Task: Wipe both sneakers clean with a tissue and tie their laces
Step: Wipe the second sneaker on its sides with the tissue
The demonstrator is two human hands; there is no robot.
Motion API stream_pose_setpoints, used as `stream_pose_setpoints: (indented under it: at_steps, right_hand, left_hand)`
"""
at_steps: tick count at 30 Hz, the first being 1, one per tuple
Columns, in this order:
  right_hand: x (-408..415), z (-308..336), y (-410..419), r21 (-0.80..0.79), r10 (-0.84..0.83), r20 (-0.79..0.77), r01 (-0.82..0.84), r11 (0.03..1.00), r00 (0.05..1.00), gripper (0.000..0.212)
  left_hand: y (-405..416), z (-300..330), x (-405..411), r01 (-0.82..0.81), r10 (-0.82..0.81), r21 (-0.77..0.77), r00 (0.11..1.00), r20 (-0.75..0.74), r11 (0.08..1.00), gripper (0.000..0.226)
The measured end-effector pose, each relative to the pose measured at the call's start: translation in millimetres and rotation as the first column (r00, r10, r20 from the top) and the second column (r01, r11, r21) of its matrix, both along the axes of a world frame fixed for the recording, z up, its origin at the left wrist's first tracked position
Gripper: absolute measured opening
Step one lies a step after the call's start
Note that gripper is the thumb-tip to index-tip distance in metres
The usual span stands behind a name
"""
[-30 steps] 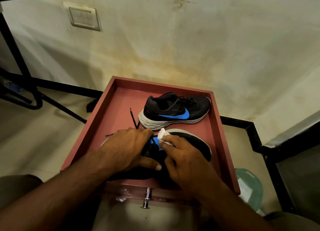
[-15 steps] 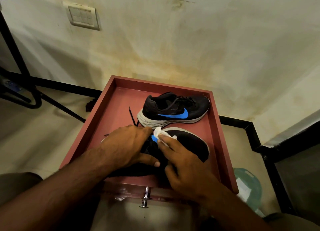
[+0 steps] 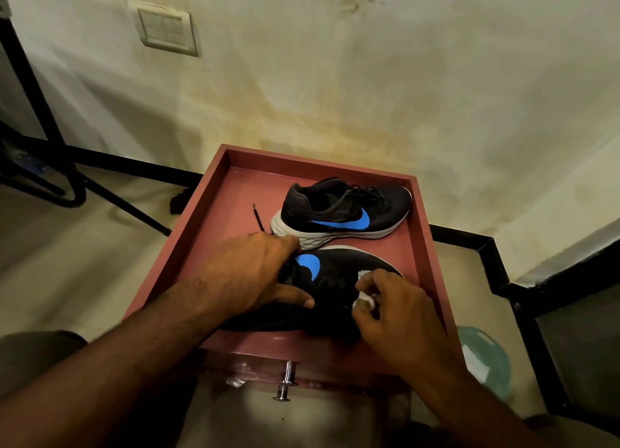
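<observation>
A: Head view: what is seen at each grip?

B: A crumpled white tissue (image 3: pixel 364 298) is pinched in the curled fingers of the right hand (image 3: pixel 399 317) and is pressed against the dark upper of the near sneaker (image 3: pixel 335 280), toward its toe end. The left hand (image 3: pixel 248 276) is laid flat over the same sneaker, fingers spread and straight, thumb stretched along the side of the shoe; nothing is pinched by it.

A: How is that sneaker placed?

B: It is set at the front of a red tray (image 3: pixel 214 213), its blue logo turned upward and its pale sole edge shown along the far side. Whether its laces are tied cannot be told, since that part is covered by the left hand.

A: And the other one?

B: The far sneaker (image 3: pixel 342 213) is stood upright on its white sole just behind, near the back wall of the tray, toe pointed right; the two soles are nearly touching. A loose black lace end (image 3: pixel 257 218) is seen lying on the tray floor to the left of its heel.

A: What is seen around the tray?

B: A metal knob (image 3: pixel 285 382) is fixed at its front edge. A stained wall with a switch plate (image 3: pixel 166 30) is seen behind, black metal framing (image 3: pixel 40 88) at the left, and a teal object (image 3: pixel 486 360) on the floor at the right.
</observation>
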State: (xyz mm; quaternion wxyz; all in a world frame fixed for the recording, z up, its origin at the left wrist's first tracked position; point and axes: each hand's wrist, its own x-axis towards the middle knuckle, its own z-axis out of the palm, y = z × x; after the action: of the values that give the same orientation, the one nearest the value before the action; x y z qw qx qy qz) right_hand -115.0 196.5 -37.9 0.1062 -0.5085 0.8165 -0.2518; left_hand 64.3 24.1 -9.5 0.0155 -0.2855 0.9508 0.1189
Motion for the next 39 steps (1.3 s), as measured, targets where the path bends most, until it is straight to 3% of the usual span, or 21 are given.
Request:
stream_pose_setpoints:
  at_steps: [4, 10, 14, 17, 19, 21, 24, 28, 31, 33, 35, 39]
  right_hand:
    - [-5.1, -1.2, 2.2, -0.07, 0.068, 0.096, -0.061, 0.996, 0.993, 0.015]
    - [-23.3, 6.8, -7.1, -0.12, -0.02, -0.181, -0.002, 0.993, 0.983, 0.014]
    - [-7.8, -0.7, -10.6, -0.101, -0.014, 0.014, 0.015, 0.995, 1.0, 0.009]
    - [-8.0, -4.2, -9.9, -0.172, -0.042, 0.198, 0.077, 0.982, 0.979, 0.012]
    - [-5.2, -4.7, -10.1, -0.202, 0.061, 0.248, -0.01, 0.979, 0.967, 0.016]
    - [11.6, -4.7, -9.7, -0.201, 0.256, 0.261, -0.207, 0.958, 0.931, 0.027]
    - [24.8, -4.5, -12.6, -0.129, 0.402, 0.05, -0.393, 0.91, 0.914, 0.039]
    - [1.3, 7.6, -17.0, -0.009, 0.282, -0.149, -0.287, 0.958, 0.948, 0.028]
    - [-14.1, 16.2, -12.0, 0.071, 0.083, -0.211, -0.069, 0.995, 0.974, 0.03]
    - [-14.6, 17.5, -8.4, 0.136, 0.049, -0.231, -0.018, 0.991, 0.972, 0.032]
    - [-10.2, 12.0, -6.9, 0.143, 0.066, -0.178, -0.04, 0.989, 0.982, 0.021]
    - [-10.4, -12.9, -7.1, -0.086, 0.047, 0.034, -0.044, 0.995, 0.998, 0.02]
  left_hand:
    - [0.1, 0.2, 2.3, 0.003, -0.003, 0.006, 1.0, -0.013, 1.0, 0.077]
    - [3.7, -3.7, 7.5, 0.014, -0.014, -0.001, 0.999, -0.033, 1.0, 0.077]
    - [5.0, -5.4, 5.3, 0.008, -0.009, -0.024, 1.0, -0.028, 1.0, 0.076]
    - [3.1, -5.1, 2.3, 0.003, -0.003, -0.011, 1.0, -0.027, 1.0, 0.072]
    - [2.2, -4.0, 0.6, -0.003, 0.003, 0.003, 0.999, -0.034, 1.0, 0.07]
    - [2.2, -4.8, 0.3, 0.0, 0.0, -0.015, 0.999, -0.043, 1.0, 0.069]
    - [1.4, -7.6, 1.7, 0.001, -0.002, -0.032, 0.999, -0.052, 0.999, 0.072]
    - [-0.5, -6.9, 3.9, -0.018, 0.017, -0.012, 0.999, -0.045, 1.0, 0.077]
    - [-1.0, -5.6, 3.6, -0.025, 0.025, 0.001, 0.999, -0.038, 1.0, 0.079]
    - [-1.2, -6.4, 3.7, -0.024, 0.024, 0.002, 0.999, -0.037, 1.0, 0.082]
    - [-0.1, -6.8, 3.5, -0.02, 0.02, -0.004, 0.999, -0.032, 1.0, 0.084]
    - [1.9, -5.4, 1.5, -0.012, 0.012, -0.027, 1.0, -0.029, 1.0, 0.077]
